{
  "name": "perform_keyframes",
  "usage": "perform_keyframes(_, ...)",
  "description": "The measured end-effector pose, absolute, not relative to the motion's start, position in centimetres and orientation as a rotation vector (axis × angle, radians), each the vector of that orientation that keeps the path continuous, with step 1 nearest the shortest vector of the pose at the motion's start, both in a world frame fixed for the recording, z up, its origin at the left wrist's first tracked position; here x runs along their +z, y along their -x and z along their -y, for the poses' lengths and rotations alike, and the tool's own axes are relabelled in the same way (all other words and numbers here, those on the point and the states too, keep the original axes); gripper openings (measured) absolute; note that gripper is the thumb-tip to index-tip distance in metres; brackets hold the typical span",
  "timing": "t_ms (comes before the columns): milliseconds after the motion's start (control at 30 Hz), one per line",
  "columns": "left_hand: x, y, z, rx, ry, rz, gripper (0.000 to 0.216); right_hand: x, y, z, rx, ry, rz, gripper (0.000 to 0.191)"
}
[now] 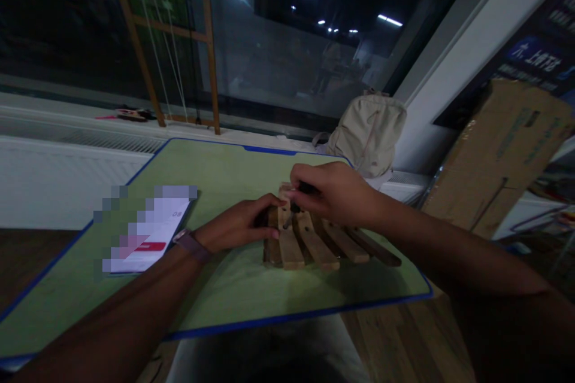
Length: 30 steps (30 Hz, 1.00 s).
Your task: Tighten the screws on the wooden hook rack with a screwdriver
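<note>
A stack of wooden slats (314, 242), fanned out to the right, lies on a green mat with a blue edge (215, 293). My left hand (238, 224) grips the left end of the stack, fingers curled around it. Above the top of the slats my right hand (330, 191) is closed on a small dark tool (296, 206), whose tip points down at the slat end. A watch band sits on my left wrist.
A blurred paper sheet (144, 230) lies on the mat's left. A beige backpack (368, 131) rests by the window ledge behind. A cardboard box (503, 155) stands at the right. A wooden frame (179, 42) leans against the glass.
</note>
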<state>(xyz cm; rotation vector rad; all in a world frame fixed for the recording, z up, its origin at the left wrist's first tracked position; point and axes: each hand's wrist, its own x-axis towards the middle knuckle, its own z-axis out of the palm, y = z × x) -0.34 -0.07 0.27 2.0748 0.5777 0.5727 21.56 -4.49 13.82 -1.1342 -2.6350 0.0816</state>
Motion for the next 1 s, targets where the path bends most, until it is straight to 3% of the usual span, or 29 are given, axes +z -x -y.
perform_keyframes(100,0.3,0.4,0.1,0.569,-2.101,-0.582,0.056,14.3,-22.3,5.4,0.248,1.009,2.707,0.008)
perform_keyframes(267,0.0,0.4,-0.1,0.588,-2.131,-0.574,0.053,14.9,-21.5,5.9,0.560,0.677,2.782,0.015)
perform_keyframes(367,-0.1,0.4,0.0,0.583,-2.136,-0.601,0.050,14.7,-20.7,4.8,0.408,0.737,2.796,0.004)
perform_keyframes(533,0.2,0.3,0.2,0.588,-2.116,-0.589,0.053,14.8,-21.1,4.1,0.021,1.290,2.735,0.024)
perform_keyframes(633,0.2,0.3,0.1,0.594,-2.139,-0.603,0.053,15.1,-21.5,5.3,0.171,1.154,2.776,0.013)
perform_keyframes(767,-0.2,0.3,-0.1,0.613,-2.180,-0.601,0.052,15.0,-21.1,6.2,0.484,0.775,2.824,0.019)
perform_keyframes(867,-0.2,0.3,-0.1,0.607,-2.177,-0.618,0.051,14.4,-20.6,5.3,0.364,0.788,2.842,0.006)
perform_keyframes(1000,0.5,0.2,0.2,0.586,-2.131,-0.596,0.051,14.7,-21.2,4.6,0.064,1.190,2.766,0.020)
